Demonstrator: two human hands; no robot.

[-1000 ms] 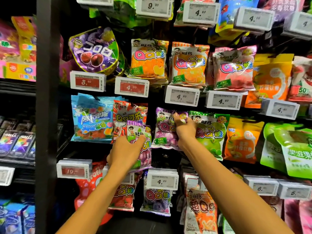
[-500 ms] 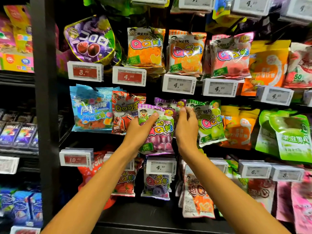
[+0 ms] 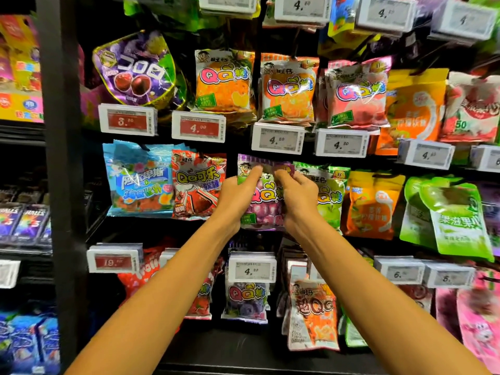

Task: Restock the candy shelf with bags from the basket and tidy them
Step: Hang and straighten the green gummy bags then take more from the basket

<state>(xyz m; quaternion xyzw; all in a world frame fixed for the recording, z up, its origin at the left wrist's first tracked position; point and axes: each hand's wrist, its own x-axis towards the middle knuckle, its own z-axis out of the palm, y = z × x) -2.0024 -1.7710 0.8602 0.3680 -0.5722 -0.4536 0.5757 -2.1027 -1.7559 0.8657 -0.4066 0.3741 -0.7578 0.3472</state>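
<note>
On the middle row, my left hand [image 3: 236, 196] and right hand [image 3: 299, 197] pinch the purple bag [image 3: 266, 195], red bag [image 3: 198, 185] at nine o'clock; next, probably, hook it on.

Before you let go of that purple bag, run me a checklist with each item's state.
1. Left hand grips the purple bag at its left edge: ok.
2. Right hand pinches its top: ok.
3. Bag hooked on its peg: cannot tell, fingers cover it.
4. Bag upright, label facing out: ok.
5. Gap to the cola bag: ok.
6. Overlap with the green bag: cannot tell, hand hides it.
</note>
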